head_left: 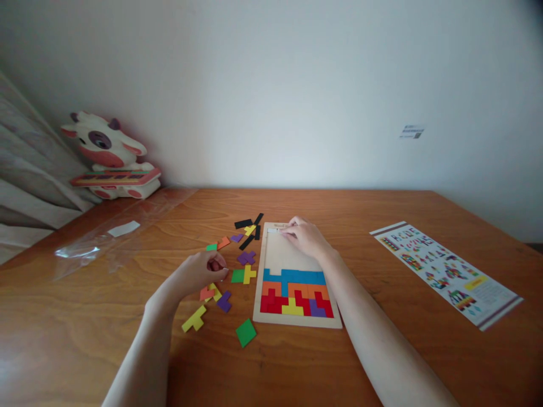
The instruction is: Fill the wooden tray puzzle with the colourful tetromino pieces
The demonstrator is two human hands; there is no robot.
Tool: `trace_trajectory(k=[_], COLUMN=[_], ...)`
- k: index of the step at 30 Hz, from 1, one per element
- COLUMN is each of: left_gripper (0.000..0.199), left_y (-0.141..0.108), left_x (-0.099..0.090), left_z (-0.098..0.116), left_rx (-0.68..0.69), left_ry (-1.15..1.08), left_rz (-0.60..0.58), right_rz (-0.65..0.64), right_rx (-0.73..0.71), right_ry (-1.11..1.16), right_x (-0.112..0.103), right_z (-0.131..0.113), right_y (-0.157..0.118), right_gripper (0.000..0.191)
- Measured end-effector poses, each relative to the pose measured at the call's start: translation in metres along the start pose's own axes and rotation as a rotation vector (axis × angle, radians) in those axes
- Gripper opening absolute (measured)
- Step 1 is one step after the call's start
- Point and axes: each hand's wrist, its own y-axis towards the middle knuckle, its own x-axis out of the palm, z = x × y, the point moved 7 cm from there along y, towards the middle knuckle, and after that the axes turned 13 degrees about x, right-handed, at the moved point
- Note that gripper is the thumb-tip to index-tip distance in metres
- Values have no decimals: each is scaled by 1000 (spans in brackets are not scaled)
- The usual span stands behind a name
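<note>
A wooden puzzle board (pixel 271 254) lies on the table, its near half filled with blue, orange, red, yellow and purple block pieces. My right hand (pixel 306 237) reaches over its far end, fingers closed at a small white puzzle piece (pixel 272 230) in the far left corner; the fingers partly cover it. My left hand (pixel 201 271) hovers left of the board among loose pieces, thumb and fingers pinched together. What it pinches, if anything, is too small to make out. Close by lie a green piece (pixel 237 276), a yellow piece (pixel 249 275) and a purple piece (pixel 246 258).
Several black pieces (pixel 243 224) lie beyond my left hand. A yellow piece (pixel 194 319) and a green square (pixel 246 333) are nearer. A printed pattern sheet (pixel 449 271) lies at right. Clear plastic wrapping (pixel 93 251) and a cow toy keyboard (pixel 116 178) are at left.
</note>
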Motion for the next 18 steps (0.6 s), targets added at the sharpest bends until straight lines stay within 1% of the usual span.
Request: trace_trajectory(k=[6,9,11,13,15,18], left_gripper=[25,25,23,22,22,23], left_y=[1,1,0,0,0,0], left_x=[2,2,2,1,1,1], left_z=[-3,-3,-3,-2,-2,-3], left_rx=[12,14,14,10,6,5], left_ry=[11,1,-2,-6,-7,2], left_rz=[-11,-9,-8,-3,1,10], right_rz=[-6,1,-3,-43,-101,-113], right_rx=[20,23,36,70,139,192], right_ry=[95,112,110,112,117,135], right_x=[4,-2,-10,-15,-17,-18], right_z=[-9,-6,3,16,32,44], right_y=[2,3,3,3,4,4], right_gripper=[29,25,24,24,20,13])
